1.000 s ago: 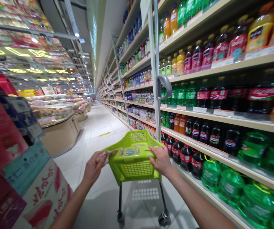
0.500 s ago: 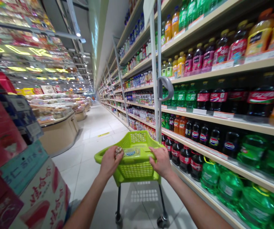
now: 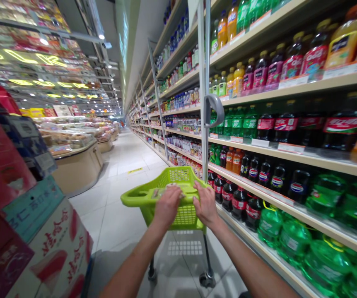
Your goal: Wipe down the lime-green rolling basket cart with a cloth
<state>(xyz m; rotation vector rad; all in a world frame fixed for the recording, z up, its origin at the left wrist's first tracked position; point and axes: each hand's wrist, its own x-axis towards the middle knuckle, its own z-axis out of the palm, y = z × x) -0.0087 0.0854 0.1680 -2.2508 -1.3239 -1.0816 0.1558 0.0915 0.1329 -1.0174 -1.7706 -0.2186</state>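
The left hand (image 3: 167,205) slid along the handle (image 3: 141,198) toward the right hand (image 3: 206,204).

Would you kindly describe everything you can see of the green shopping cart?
The shopping cart is lime-green and looks plastic, with mesh walls and a broad rim, upright on a dark frame with small wheels on the tiled floor. It stands beside the drinks shelves. The left hand and right hand hold its near rim, close together.
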